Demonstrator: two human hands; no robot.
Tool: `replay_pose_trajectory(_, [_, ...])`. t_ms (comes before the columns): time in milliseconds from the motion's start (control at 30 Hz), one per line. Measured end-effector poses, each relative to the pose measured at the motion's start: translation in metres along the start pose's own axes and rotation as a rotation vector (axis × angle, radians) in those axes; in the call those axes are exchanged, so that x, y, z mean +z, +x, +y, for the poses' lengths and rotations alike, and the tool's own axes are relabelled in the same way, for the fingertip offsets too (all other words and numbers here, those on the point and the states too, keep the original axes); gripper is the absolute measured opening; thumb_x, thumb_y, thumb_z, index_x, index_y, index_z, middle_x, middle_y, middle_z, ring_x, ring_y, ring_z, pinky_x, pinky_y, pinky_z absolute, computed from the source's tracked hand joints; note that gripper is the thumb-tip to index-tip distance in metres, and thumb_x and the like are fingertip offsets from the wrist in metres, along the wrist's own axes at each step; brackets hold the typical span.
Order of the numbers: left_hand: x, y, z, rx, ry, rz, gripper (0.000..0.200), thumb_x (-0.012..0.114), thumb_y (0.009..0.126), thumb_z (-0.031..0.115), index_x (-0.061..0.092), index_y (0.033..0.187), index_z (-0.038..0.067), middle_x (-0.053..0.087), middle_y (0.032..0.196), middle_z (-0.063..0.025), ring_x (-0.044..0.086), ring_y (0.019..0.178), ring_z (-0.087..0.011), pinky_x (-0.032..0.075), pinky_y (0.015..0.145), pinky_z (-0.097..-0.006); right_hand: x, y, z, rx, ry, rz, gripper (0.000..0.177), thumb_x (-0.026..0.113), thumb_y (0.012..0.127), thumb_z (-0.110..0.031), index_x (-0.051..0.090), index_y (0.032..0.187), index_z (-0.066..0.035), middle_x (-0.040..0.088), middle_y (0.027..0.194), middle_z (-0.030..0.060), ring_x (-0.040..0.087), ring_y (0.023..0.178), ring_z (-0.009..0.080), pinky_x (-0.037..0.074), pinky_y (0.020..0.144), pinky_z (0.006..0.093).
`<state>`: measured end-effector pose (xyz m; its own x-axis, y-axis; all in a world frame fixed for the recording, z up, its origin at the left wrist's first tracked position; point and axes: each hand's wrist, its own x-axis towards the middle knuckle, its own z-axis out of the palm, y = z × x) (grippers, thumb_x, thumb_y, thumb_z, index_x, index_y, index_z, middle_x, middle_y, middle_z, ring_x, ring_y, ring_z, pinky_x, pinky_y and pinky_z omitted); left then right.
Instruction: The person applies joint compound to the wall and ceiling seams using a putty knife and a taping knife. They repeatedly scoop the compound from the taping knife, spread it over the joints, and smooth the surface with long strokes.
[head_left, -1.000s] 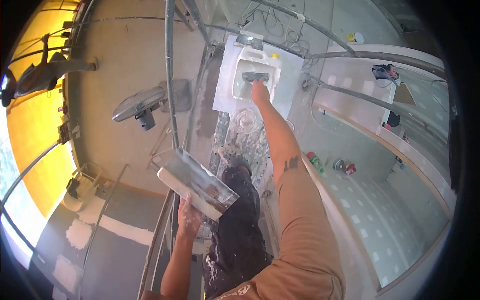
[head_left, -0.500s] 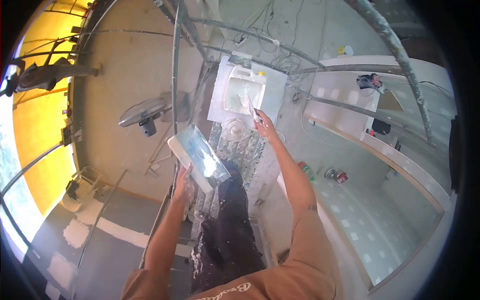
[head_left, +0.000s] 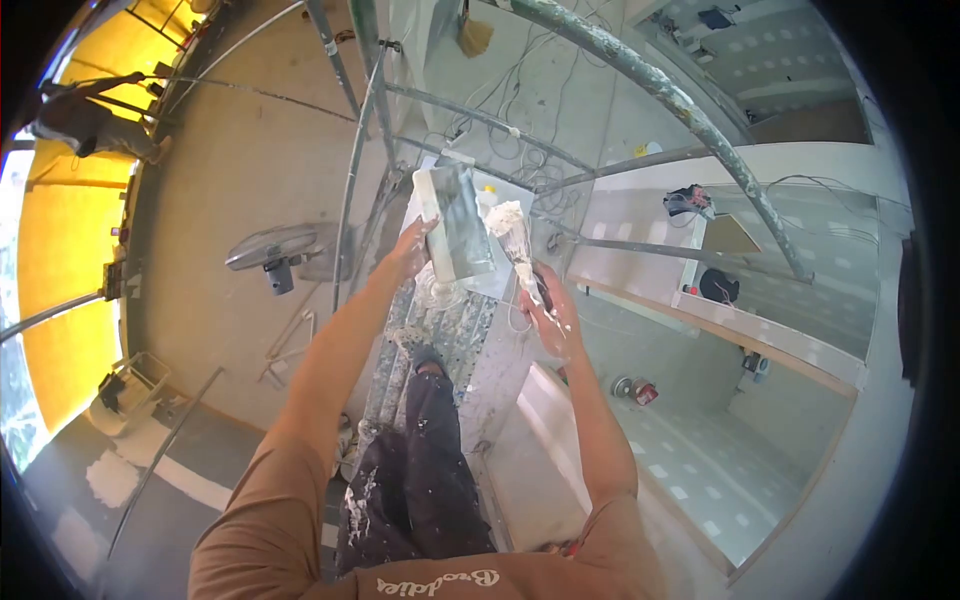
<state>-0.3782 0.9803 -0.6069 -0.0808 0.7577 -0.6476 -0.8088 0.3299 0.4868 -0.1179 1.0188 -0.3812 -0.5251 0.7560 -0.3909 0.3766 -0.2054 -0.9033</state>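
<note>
Raised since the earlier frame: both hands have been brought up and together, and the knife has been lifted clear of the tub below.

Head view: the metal tray [head_left: 455,235] is gripped along its left edge by the left hand [head_left: 413,252], fingers curled tight. The putty knife [head_left: 528,275] is clasped in the right hand [head_left: 552,310], fingers closed round the handle. Its blade is loaded with wet plaster [head_left: 510,225], just beside the tray. The plaster is judged soft, sticky and liable to slide. The tray is judged stiff and slick, best held underneath. A fan [head_left: 268,252] is seen far below.
</note>
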Motion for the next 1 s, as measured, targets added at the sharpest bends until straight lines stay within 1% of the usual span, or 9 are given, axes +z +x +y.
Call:
replay_pose_trajectory(100, [0.028,-0.032,0.034,-0.018,-0.012,-0.199,0.038,0.063,0.099,0.031,0.053,0.128,0.010,0.064,0.116,-0.0059,0.064,0.110,-0.0227,0.052,0.097,-0.0474,0.003,-0.029,-0.040,-0.046,-0.158,0.002,0.045,0.060,0.098,-0.008,0.048,0.141,-0.004,0.060,0.090,0.0060,0.056,0.078,0.0133,0.048,0.067,0.0284])
replay_pose_trajectory(200, [0.057,-0.082,0.068,-0.053,-0.043,-0.235,0.033,0.061,0.100,0.029,0.055,0.126,0.009,0.066,0.109,-0.0057,0.067,0.102,-0.0212,0.056,0.090,-0.0427,0.007,-0.051,-0.073,-0.429,-0.390,0.058,0.046,0.060,0.094,-0.001,0.052,0.140,-0.006,0.065,0.113,0.0125,0.063,0.090,0.0205,0.052,0.076,0.0315])
replay_pose_trajectory(267, [0.071,-0.124,0.091,-0.029,-0.082,-0.287,0.031,0.061,0.100,0.027,0.057,0.125,0.008,0.068,0.108,-0.0051,0.069,0.095,-0.0197,0.059,0.084,-0.0384,0.005,-0.069,-0.093,-0.608,-0.528,-0.055,0.061,0.056,0.085,0.010,0.053,0.142,-0.010,0.053,0.147,0.0141,0.064,0.115,0.0284,0.055,0.084,0.0355])
replay_pose_trajectory(400, [0.113,-0.238,0.149,-0.023,-0.033,-0.300,0.039,0.061,0.100,0.030,0.053,0.130,0.006,0.067,0.113,-0.0096,0.070,0.097,-0.0251,0.060,0.084,-0.0470,0.007,-0.115,-0.138,-0.732,-0.638,-0.119,0.070,0.057,0.076,0.013,0.054,0.141,-0.012,0.053,0.148,0.0119,0.062,0.112,0.0315,0.056,0.085,0.0380])
replay_pose_trajectory(433, [0.116,-0.260,0.158,0.002,-0.010,-0.315,0.034,0.061,0.100,0.029,0.059,0.124,0.004,0.070,0.113,-0.0089,0.071,0.093,-0.0190,0.061,0.081,-0.0368,0.009,-0.125,-0.152,-0.774,-0.692,-0.145,0.072,0.057,0.075,0.013,0.055,0.141,-0.013,0.052,0.148,0.0103,0.063,0.110,0.0307,0.056,0.085,0.0384])
replay_pose_trajectory(500, [0.118,-0.309,0.173,0.049,0.015,-0.299,0.035,0.060,0.101,0.029,0.057,0.127,0.005,0.069,0.113,-0.0087,0.071,0.096,-0.0192,0.061,0.082,-0.0386,0.016,-0.146,-0.179,-0.847,-0.744,-0.161,0.074,0.057,0.073,0.013,0.055,0.141,-0.014,0.052,0.149,0.0087,0.064,0.107,0.0299,0.056,0.084,0.0389])
replay_pose_trajectory(800, [0.119,-0.509,0.206,0.267,-0.053,-0.242,0.043,0.058,0.101,0.029,0.054,0.134,0.000,0.069,0.115,-0.0126,0.072,0.097,-0.0224,0.062,0.084,-0.0389,0.061,-0.196,-0.267,-1.050,-0.599,-0.070,0.064,0.056,0.081,0.010,0.059,0.139,-0.017,0.050,0.151,0.0078,0.065,0.110,0.0332,0.056,0.084,0.0415])
replay_pose_trajectory(933, [0.119,-0.584,0.209,0.364,-0.058,-0.243,0.043,0.057,0.102,0.030,0.055,0.133,0.001,0.069,0.111,-0.0113,0.071,0.093,-0.0207,0.062,0.082,-0.0372,0.062,-0.220,-0.302,-0.912,-0.779,0.014,0.054,0.053,0.091,0.007,0.057,0.139,-0.015,0.050,0.150,0.0104,0.062,0.118,0.0371,0.055,0.090,0.0420])
replay_pose_trajectory(1000, [0.115,-0.612,0.211,0.418,-0.017,-0.251,0.043,0.056,0.102,0.030,0.055,0.133,0.001,0.069,0.111,-0.0113,0.071,0.093,-0.0207,0.062,0.082,-0.0378,0.068,-0.231,-0.319,-1.000,-0.494,0.117,0.052,0.054,0.093,0.004,0.055,0.141,-0.016,0.050,0.149,0.0110,0.062,0.119,0.0357,0.053,0.092,0.0413])
